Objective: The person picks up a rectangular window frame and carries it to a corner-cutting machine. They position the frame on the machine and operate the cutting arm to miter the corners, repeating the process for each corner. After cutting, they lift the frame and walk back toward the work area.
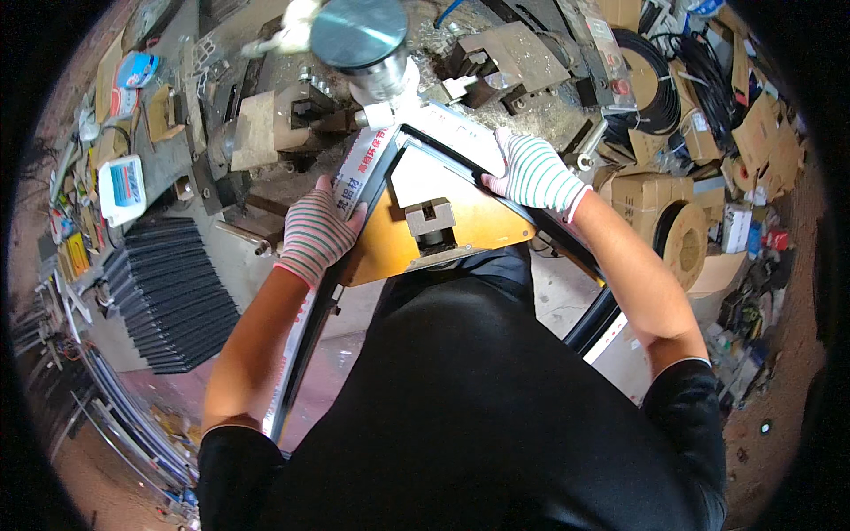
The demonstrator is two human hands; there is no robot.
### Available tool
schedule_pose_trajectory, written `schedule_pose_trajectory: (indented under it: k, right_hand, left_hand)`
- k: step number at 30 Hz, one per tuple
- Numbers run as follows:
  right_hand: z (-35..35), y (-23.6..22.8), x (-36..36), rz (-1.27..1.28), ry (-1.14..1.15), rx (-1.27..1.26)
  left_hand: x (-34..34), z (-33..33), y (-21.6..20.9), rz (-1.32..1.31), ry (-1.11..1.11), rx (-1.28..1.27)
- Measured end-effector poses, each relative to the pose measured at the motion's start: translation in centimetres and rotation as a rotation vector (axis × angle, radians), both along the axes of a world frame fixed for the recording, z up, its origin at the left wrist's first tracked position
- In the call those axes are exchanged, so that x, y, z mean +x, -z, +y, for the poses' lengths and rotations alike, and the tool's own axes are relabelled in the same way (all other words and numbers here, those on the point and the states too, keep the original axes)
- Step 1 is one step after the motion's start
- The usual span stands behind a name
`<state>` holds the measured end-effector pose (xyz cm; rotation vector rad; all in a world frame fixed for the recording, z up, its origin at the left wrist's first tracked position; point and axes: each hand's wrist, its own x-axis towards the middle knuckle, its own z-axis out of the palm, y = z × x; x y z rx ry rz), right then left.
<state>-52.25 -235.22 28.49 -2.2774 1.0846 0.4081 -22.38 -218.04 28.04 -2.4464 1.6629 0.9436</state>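
A metal window-type frame [367, 168] with printed white protective film has its corner pointing away from me, under the round-topped metal cylinder [359, 35] of a machine. My left hand [314, 232], in a striped knit glove, is closed around the left bar, thumb on its inner side. On the right bar [460, 134] my right hand [538, 175], in a matching glove, grips close to the corner. Inside the corner lie a yellow plate [382, 237] and a steel block [430, 217]. Whether the corner touches the machine's tooling, I cannot tell.
Steel clamp blocks flank the corner, a left block [292, 119] and a right block [513, 66]. Stacked black profiles [173, 292] and a white jug [122, 190] lie left. On the right are cardboard boxes [651, 199], a cable coil [668, 84] and a spool [684, 243].
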Motion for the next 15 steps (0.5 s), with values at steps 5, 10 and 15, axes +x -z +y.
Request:
schedule_pose_trajectory:
  k: [5,10,15]
  right_hand:
    - [0.4,0.7,-0.9,-0.162,0.000,-0.051]
    - [0.6,2.0,-1.5,-0.252,0.012,-0.079]
    - [0.8,2.9,-1.6,-0.316,0.019,-0.129]
  left_hand:
    - [-0.1,0.1,0.6,-0.056,0.022,-0.094]
    - [0.0,0.5,1.4,-0.037,0.017,-0.143]
    - [0.5,0.6,1.9,-0.037,0.078,-0.166]
